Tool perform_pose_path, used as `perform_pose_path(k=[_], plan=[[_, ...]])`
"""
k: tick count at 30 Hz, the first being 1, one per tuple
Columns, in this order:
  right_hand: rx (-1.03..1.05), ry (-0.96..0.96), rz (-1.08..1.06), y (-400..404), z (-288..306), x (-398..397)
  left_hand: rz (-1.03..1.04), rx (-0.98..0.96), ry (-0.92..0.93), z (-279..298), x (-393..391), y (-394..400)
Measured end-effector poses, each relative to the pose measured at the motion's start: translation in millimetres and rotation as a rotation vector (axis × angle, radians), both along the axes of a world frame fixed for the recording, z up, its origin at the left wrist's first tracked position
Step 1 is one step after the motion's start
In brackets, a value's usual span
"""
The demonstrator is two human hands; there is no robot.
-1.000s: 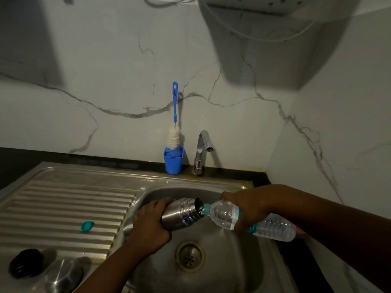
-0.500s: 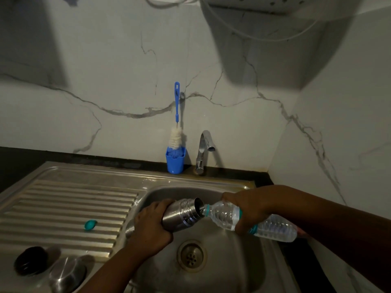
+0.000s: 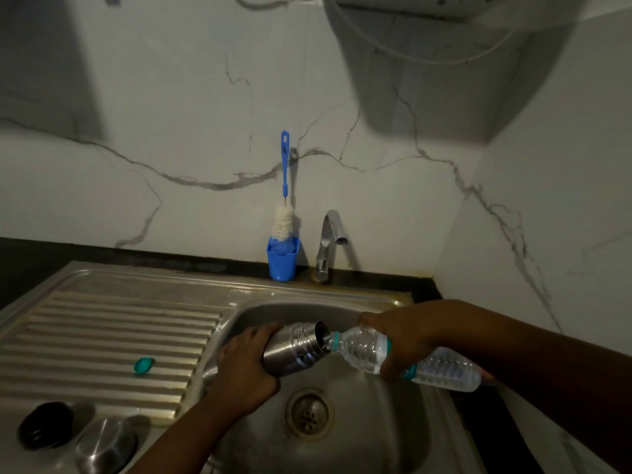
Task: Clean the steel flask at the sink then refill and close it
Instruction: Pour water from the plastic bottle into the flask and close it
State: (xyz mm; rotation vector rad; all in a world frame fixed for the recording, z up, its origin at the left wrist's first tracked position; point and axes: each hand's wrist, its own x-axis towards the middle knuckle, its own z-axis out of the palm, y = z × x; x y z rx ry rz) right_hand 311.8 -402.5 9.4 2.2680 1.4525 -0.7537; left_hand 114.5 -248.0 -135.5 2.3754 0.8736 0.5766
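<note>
A: How are the hands posed?
B: The steel flask (image 3: pixel 295 348), tilted over the sink (image 3: pixel 376 432), is gripped by the left hand (image 3: pixel 244 367); the plastic bottle (image 3: pixel 410 359), at its 3 o'clock, by the right hand (image 3: pixel 402 340).
A: Counts?
B: One flask, one bottle, three caps are seen.

Flask (image 3: pixel 294 350) base behind left hand (image 3: pixel 244 371)

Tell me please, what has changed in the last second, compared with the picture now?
Nothing visibly changed. The left hand still grips the tilted steel flask over the sink, and the right hand still holds the plastic bottle with its neck at the flask's mouth.
</note>
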Motion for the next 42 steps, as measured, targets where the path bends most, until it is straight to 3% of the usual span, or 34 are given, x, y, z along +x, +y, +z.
perform_pose_path(k=[42], plan=[[-0.034, -0.062, 0.026, -1, 13, -10, -0.014, 0.003, 0.021, 0, 0, 0]])
